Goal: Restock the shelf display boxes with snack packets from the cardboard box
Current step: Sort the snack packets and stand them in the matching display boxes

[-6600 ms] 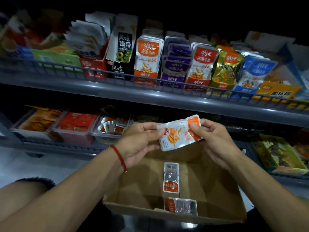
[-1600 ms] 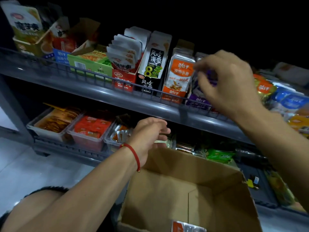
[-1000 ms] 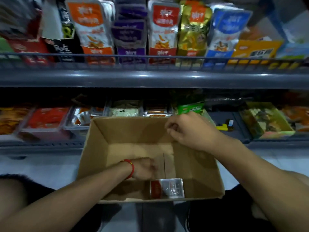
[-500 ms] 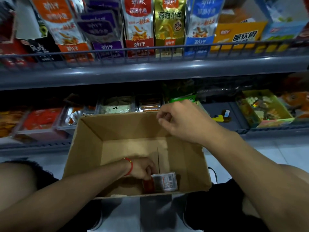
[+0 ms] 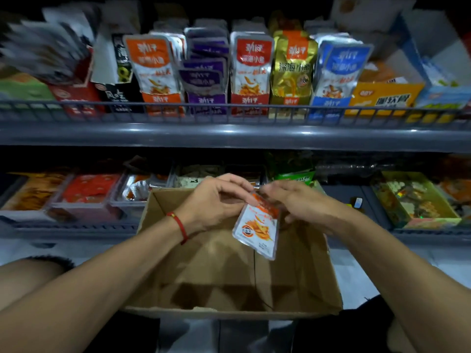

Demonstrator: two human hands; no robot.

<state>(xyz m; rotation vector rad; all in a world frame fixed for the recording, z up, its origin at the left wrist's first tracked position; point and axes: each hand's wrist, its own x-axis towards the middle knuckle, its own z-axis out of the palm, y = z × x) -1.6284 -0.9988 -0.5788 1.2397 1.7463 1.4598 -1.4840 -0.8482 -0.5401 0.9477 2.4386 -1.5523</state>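
Observation:
An open cardboard box [image 5: 313, 263] sits below me in front of the shelves; no packets show on its brown floor. Above it hangs a silver and orange snack packet [image 5: 258, 226], its orange top end up. My left hand [image 5: 214, 200], with a red cord at the wrist, pinches that top end. My right hand [image 5: 295, 202] holds the same end from the right. On the upper shelf stand display boxes of matching packets: orange [image 5: 155, 70], purple [image 5: 206, 80], red [image 5: 251, 70], gold [image 5: 291, 67] and blue [image 5: 336, 72].
A grey wire rail [image 5: 229, 110] fronts the upper shelf. The lower shelf holds clear trays of red [image 5: 89, 189] and orange snacks, a green packet [image 5: 295, 175] and a green tray [image 5: 418, 200] at right. Pale floor lies beside the box.
My left hand has come up out of the box with the last visible packet. My right hand has left the box's far rim and joined it on the packet's top. The view tilted up.

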